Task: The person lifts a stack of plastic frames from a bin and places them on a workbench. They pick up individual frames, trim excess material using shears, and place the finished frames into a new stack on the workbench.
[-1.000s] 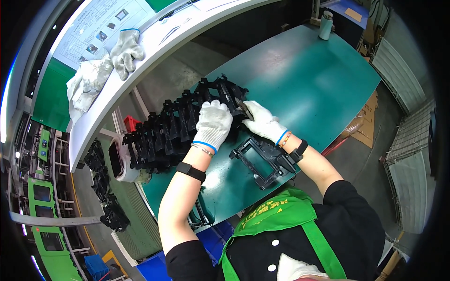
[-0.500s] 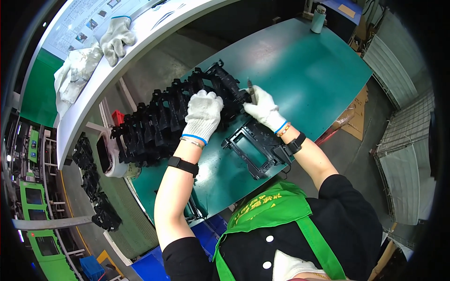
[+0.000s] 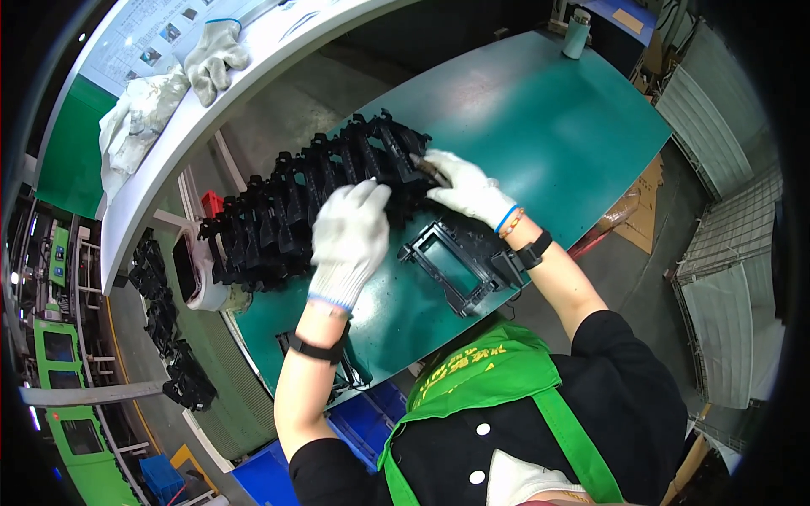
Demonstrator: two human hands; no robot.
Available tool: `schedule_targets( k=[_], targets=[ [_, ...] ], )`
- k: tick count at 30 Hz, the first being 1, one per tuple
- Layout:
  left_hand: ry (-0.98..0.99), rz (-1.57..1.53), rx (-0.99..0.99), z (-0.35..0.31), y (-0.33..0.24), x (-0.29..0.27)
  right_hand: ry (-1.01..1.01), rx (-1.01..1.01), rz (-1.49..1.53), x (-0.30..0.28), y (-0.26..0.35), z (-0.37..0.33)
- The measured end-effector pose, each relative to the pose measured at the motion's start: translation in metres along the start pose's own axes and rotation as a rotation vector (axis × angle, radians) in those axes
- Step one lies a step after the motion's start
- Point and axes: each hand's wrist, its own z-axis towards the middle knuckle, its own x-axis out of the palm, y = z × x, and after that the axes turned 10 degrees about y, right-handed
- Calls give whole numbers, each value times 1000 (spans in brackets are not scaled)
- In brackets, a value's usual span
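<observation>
Hands (image 3: 350, 240): two, gloved; held tool (image 3: 431, 170): one; flat-lying frame (image 3: 477, 251): one.

My green table (image 3: 540, 152) carries a row of black parts (image 3: 291, 204), a frame (image 3: 483, 257) nearer me, and a bottle (image 3: 577, 35) at the far end.

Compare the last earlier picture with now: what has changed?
The left hand moved back toward the body, slightly left. The right hand tipped its slim tool leftward, toward the black parts, without letting go. The open black frame and bottle stayed put.
</observation>
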Motion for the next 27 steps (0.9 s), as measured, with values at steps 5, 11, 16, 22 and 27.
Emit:
schedule_targets(
  k=[5, 11, 16, 22, 27],
  targets=[
    [-88, 0, -389, -137, 17, -31, -14, -95, 182, -46, 40, -68],
    [102, 103, -1150, -297, 13, -28, 546, -242, -159, -42, 72, -146],
    [14, -161, -1279, -332, 36, 0, 464, -229, -196, 1, 51, -160],
    [23, -268, -1181, -342, 41, -11, 395, -244, -363, 16, 60, -162],
    [396, -6, -480, -285, -10, -38, 333, -135, -243, -7, 69, -189]
  ],
)
